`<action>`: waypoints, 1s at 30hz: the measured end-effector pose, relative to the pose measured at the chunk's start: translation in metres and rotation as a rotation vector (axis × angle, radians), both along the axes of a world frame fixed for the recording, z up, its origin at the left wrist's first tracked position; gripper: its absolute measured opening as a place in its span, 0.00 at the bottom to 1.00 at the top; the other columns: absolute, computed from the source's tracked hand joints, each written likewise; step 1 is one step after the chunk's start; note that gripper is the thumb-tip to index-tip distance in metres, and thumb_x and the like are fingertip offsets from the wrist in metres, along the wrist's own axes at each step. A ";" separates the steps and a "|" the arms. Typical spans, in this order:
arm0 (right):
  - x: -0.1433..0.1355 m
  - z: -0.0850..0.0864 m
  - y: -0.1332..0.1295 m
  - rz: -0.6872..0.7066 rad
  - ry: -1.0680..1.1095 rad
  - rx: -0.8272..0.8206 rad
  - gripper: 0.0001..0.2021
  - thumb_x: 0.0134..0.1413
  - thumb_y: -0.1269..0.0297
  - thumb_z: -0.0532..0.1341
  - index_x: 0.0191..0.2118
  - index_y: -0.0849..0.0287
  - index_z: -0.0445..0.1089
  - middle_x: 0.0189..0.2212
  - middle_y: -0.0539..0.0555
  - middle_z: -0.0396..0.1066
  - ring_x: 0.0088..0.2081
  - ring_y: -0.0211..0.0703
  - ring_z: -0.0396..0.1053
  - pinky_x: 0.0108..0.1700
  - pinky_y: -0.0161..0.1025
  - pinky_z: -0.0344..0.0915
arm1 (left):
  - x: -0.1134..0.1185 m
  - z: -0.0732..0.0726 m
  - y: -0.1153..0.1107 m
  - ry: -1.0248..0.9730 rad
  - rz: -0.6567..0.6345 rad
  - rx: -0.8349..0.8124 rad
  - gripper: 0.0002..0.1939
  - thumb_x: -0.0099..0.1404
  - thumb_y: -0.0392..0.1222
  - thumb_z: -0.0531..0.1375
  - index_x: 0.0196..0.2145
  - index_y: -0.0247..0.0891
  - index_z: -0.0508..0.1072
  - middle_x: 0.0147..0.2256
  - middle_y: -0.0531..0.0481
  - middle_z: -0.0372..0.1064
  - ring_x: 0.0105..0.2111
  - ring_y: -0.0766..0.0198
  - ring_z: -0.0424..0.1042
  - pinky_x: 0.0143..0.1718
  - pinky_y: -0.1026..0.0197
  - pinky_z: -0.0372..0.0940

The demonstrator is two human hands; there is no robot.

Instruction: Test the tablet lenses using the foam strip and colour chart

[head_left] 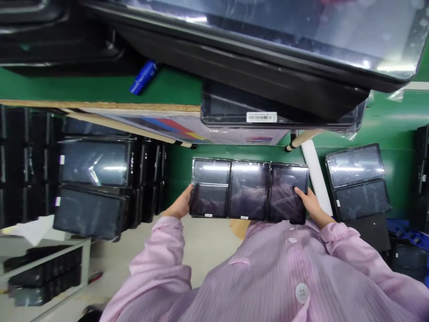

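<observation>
Three dark glossy screen panels lie side by side in a row: a left one (210,188), a middle one (249,190) and a right one (288,192). Small white labels show on the lower edges of the left and middle panels. My left hand (181,203) grips the row's outer left edge. At the other end, my right hand (310,203) holds the right panel, its thumb on the glass and its other fingers hidden beneath. The row is at the front edge of the green bench (179,161), close to my body.
Stacked panels (94,163) stand left, and two more panels (357,165) lie right beside a white strip (317,176). Overhead, a wooden-edged shelf (100,105) bears large screens (268,27) and a blue marker (144,78). A metal-framed rack (85,259) is lower left.
</observation>
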State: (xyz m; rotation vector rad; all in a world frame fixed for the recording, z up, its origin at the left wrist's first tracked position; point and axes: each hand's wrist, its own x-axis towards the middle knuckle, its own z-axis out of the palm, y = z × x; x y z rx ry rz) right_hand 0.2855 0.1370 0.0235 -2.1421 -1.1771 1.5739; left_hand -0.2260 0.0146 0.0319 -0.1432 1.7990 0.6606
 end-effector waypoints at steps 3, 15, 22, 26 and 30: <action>0.003 -0.001 0.009 -0.055 0.119 -0.040 0.32 0.45 0.36 0.70 0.50 0.54 0.74 0.50 0.59 0.81 0.53 0.59 0.78 0.59 0.55 0.72 | 0.003 -0.008 -0.003 -0.023 0.055 -0.008 0.24 0.76 0.59 0.61 0.57 0.38 0.75 0.54 0.41 0.76 0.49 0.54 0.78 0.52 0.45 0.75; 0.048 0.054 0.032 -0.151 0.363 -0.086 0.34 0.32 0.51 0.78 0.48 0.55 0.73 0.39 0.55 0.81 0.40 0.56 0.79 0.46 0.51 0.76 | 0.064 0.029 -0.027 -0.002 0.148 -0.094 0.23 0.76 0.58 0.60 0.58 0.38 0.74 0.54 0.41 0.75 0.49 0.54 0.78 0.51 0.46 0.76; 0.233 0.112 0.008 -0.482 0.268 0.076 0.32 0.29 0.60 0.76 0.48 0.54 0.75 0.45 0.57 0.81 0.51 0.64 0.77 0.52 0.56 0.72 | 0.200 0.045 0.005 -0.116 -0.150 -0.035 0.17 0.75 0.52 0.63 0.53 0.37 0.76 0.51 0.43 0.77 0.48 0.55 0.78 0.51 0.46 0.76; 0.351 0.150 -0.064 -0.882 0.193 0.085 0.19 0.45 0.62 0.68 0.47 0.53 0.76 0.42 0.63 0.82 0.46 0.64 0.80 0.49 0.60 0.72 | 0.301 0.052 0.078 -0.221 -0.417 0.126 0.23 0.57 0.51 0.75 0.48 0.40 0.80 0.41 0.44 0.82 0.47 0.46 0.82 0.50 0.44 0.76; 0.420 0.173 -0.134 -1.273 0.152 0.091 0.08 0.50 0.61 0.65 0.37 0.55 0.78 0.33 0.69 0.81 0.38 0.69 0.81 0.44 0.64 0.75 | 0.424 0.070 0.196 -0.340 -0.620 0.378 0.34 0.40 0.49 0.77 0.47 0.42 0.82 0.40 0.45 0.84 0.47 0.40 0.83 0.46 0.48 0.78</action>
